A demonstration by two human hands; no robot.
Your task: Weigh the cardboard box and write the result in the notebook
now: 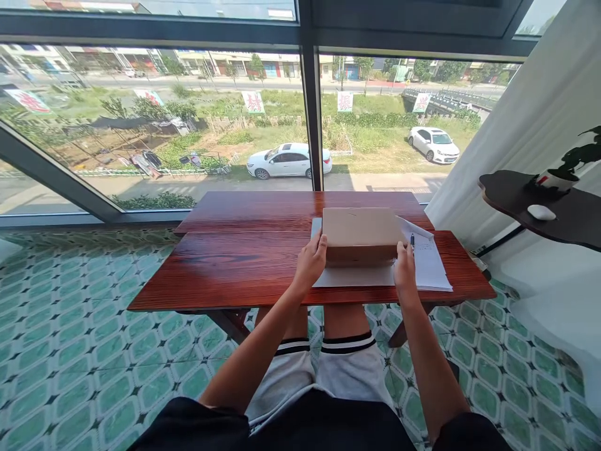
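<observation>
Nearest, the left hand (310, 260) and right hand (404, 269) each clasp a near corner of a flat cardboard box (360, 233), steadying it squarely from both sides. The box (matte, plain brown) sits on white paper sheets (429, 266) toward the right of the glossy reddish wooden table (244, 263). A blue pen (412, 240) lies just right of it.

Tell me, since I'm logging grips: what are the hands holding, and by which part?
Both hold the cardboard box on the table: left hand at its near-left corner, right hand at its near-right corner.
</observation>
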